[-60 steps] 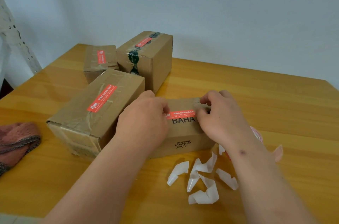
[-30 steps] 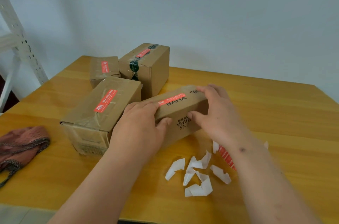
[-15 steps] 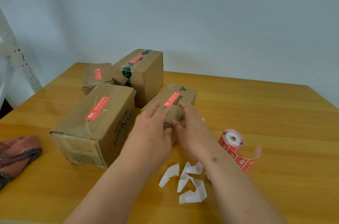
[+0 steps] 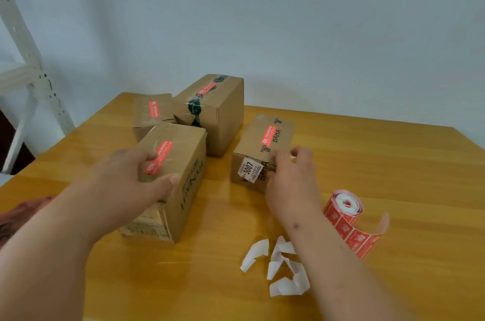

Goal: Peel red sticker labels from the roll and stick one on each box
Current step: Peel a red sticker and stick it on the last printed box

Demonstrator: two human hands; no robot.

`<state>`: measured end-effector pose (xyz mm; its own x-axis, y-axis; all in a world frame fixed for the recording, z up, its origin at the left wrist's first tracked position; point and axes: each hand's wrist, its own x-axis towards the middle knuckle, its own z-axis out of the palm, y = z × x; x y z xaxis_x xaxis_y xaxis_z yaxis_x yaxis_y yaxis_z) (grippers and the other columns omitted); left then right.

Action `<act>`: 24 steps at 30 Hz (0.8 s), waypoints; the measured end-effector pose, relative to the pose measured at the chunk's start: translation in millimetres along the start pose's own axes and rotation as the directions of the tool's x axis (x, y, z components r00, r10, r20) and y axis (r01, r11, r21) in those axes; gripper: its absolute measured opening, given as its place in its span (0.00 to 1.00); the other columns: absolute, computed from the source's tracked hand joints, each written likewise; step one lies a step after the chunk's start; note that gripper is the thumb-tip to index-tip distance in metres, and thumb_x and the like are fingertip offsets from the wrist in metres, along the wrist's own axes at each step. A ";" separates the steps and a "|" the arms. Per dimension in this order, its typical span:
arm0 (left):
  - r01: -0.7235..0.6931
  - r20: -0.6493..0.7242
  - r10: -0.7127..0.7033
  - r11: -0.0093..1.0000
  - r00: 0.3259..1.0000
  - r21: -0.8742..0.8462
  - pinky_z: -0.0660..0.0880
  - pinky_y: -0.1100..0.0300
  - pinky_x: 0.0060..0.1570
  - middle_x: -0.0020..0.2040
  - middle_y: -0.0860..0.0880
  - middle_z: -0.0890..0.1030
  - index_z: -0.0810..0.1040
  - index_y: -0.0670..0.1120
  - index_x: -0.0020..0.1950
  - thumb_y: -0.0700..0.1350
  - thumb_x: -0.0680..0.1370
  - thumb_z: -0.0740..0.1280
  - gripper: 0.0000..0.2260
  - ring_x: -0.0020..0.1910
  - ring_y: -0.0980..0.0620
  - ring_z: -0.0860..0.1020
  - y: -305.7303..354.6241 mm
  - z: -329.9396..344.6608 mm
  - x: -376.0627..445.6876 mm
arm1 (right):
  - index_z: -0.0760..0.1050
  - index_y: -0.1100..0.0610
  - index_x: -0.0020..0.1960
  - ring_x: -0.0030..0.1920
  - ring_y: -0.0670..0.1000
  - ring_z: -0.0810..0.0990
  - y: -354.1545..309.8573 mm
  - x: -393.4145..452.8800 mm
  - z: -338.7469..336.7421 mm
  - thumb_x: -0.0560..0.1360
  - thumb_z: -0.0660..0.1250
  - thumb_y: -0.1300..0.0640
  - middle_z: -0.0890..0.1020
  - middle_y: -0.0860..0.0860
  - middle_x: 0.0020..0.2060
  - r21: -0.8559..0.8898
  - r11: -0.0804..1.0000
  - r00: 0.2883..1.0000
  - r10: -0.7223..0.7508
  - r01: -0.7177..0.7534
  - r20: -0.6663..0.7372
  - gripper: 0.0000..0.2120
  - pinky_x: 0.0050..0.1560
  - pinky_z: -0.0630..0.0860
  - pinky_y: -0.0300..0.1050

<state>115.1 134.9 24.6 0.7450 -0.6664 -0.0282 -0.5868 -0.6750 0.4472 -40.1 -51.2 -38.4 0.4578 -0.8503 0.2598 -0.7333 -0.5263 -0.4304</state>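
Note:
Four cardboard boxes stand on the wooden table, each with a red sticker on top: a small box (image 4: 153, 113) at the back left, a tall box with green tape (image 4: 212, 113), a large box (image 4: 183, 163) in front, and the BAHA box (image 4: 265, 136) to the right. My left hand (image 4: 133, 176) hovers with fingers spread over the large box's top, its thumb by the right edge. My right hand (image 4: 291, 181) holds the BAHA box's near right corner with its fingertips. The red sticker roll (image 4: 343, 209) lies right of my right wrist, its strip trailing toward me.
Several white backing scraps (image 4: 280, 265) lie on the table (image 4: 393, 176) under my right forearm. A reddish cloth (image 4: 18, 213) sits at the left edge. A white metal shelf frame (image 4: 34, 68) stands beyond the table's left side, and a pale wall runs behind.
Both hands turned the labelled BAHA box and pushed it back beside the tall box. My left hand then left it and moved over the large box; my right hand stays at its corner.

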 end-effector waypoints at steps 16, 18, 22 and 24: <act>-0.407 0.016 0.409 0.911 0.912 -0.073 0.68 0.68 0.59 0.69 0.70 0.62 0.69 0.61 0.69 0.55 0.74 0.70 0.24 0.62 0.64 0.67 45.0 52.7 -16.8 | 0.66 0.41 0.68 0.71 0.54 0.58 1.3 -8.9 -21.1 0.79 0.55 0.54 0.62 0.44 0.72 -0.145 0.979 0.974 -0.111 0.140 0.196 0.19 0.68 0.58 0.55; -0.421 0.021 0.424 0.902 0.905 -0.096 0.65 0.71 0.59 0.69 0.70 0.63 0.71 0.60 0.68 0.53 0.75 0.71 0.22 0.62 0.65 0.66 47.0 53.9 -13.8 | 0.70 0.44 0.65 0.68 0.54 0.62 4.2 -4.4 -25.1 0.80 0.53 0.52 0.68 0.45 0.69 -0.164 0.980 0.971 -0.072 0.111 0.228 0.16 0.65 0.61 0.55; -0.445 0.030 0.455 0.881 0.890 -0.163 0.67 0.72 0.59 0.69 0.69 0.65 0.73 0.59 0.67 0.51 0.74 0.72 0.21 0.60 0.67 0.66 50.1 59.0 -3.3 | 0.70 0.48 0.63 0.61 0.55 0.70 4.4 5.6 -39.0 0.81 0.49 0.47 0.75 0.50 0.61 -0.134 0.991 0.973 0.026 0.005 0.230 0.17 0.58 0.68 0.52; -0.451 0.031 0.465 0.871 0.885 -0.196 0.69 0.70 0.62 0.69 0.68 0.65 0.73 0.59 0.68 0.50 0.75 0.72 0.22 0.63 0.66 0.67 52.7 61.7 1.5 | 0.70 0.48 0.62 0.60 0.56 0.71 6.0 8.7 -41.7 0.81 0.47 0.43 0.76 0.51 0.59 -0.130 0.991 0.972 0.049 -0.020 0.229 0.19 0.57 0.68 0.53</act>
<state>65.7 78.8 -7.1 0.3766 -0.9132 0.1556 -0.7849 -0.2253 0.5773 -61.5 -62.0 -2.7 0.5238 -0.8512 0.0336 -0.8013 -0.5058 -0.3195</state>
